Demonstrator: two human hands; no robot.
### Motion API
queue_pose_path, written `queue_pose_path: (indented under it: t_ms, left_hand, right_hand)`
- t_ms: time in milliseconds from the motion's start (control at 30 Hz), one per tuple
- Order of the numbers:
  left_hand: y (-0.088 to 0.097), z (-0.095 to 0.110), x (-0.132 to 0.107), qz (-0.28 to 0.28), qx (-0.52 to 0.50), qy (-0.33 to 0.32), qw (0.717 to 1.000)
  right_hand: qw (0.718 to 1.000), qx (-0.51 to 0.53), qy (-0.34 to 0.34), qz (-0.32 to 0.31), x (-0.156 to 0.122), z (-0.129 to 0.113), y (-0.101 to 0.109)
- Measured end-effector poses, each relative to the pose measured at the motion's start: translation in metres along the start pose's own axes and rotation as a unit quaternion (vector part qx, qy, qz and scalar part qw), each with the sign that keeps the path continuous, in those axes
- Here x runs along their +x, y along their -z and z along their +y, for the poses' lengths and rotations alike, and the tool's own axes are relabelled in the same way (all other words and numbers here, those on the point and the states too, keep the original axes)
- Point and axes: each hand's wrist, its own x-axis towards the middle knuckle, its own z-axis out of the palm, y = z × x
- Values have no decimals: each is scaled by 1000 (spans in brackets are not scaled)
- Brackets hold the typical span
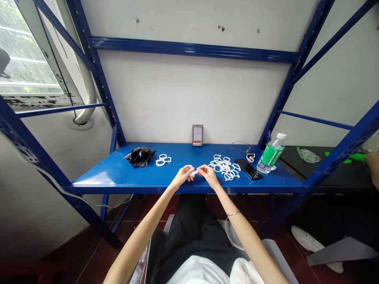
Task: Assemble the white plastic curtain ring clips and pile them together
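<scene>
My left hand (184, 176) is closed around a white plastic ring (194, 172) just above the front edge of the blue table. From the other side my right hand (209, 175) pinches the same white piece with its fingertips. Fingers cover much of it, so its full shape is hard to see. To the right of my right hand lies a heap of white plastic rings (225, 167) with small knobs on them. A smaller group of similar rings (162, 159) rests to the left, beyond my left hand.
A crumpled black plastic bag (140, 156) lies at the table's (112, 173) left. On the right are a black phone (249, 169), a bottle (271, 154) with a green label and a pair of glasses (241, 147). A small screen (197, 135) leans on the wall. Another person's hand (373, 167) shows far right.
</scene>
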Motion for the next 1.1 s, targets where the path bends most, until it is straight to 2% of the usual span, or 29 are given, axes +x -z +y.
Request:
queue_pose_path:
  t_ms: [100, 200, 300, 500, 633, 833, 967, 1100]
  left_hand:
    - [-3, -4, 2, -11, 19, -28, 999]
    - [-5, -8, 3, -18, 62, -52, 997]
    - [-7, -12, 3, -18, 55, -44, 997]
    - [-5, -14, 3, -4, -25, -10, 1000]
    - [-1, -15, 3, 16, -58, -20, 998]
    - [-1, -16, 2, 18, -34, -53, 998]
    - [-4, -17, 0, 10, 7, -71, 997]
    - [-8, -15, -2, 41, 81, -100, 991]
  right_hand:
    - [999, 5, -5, 52, 1, 3, 2]
    - [997, 1, 0, 71, 1, 4, 3]
    - [998, -9, 10, 64, 1, 4, 3]
    - [1000, -7, 12, 22, 0, 2, 2]
    - [1000, -4, 24, -5, 0, 2, 2]
    - [999, 9, 15, 28, 0, 3, 2]
    - [999, -5, 22, 24, -1, 2, 2]
    - [999, -21, 31, 29, -1, 2, 3]
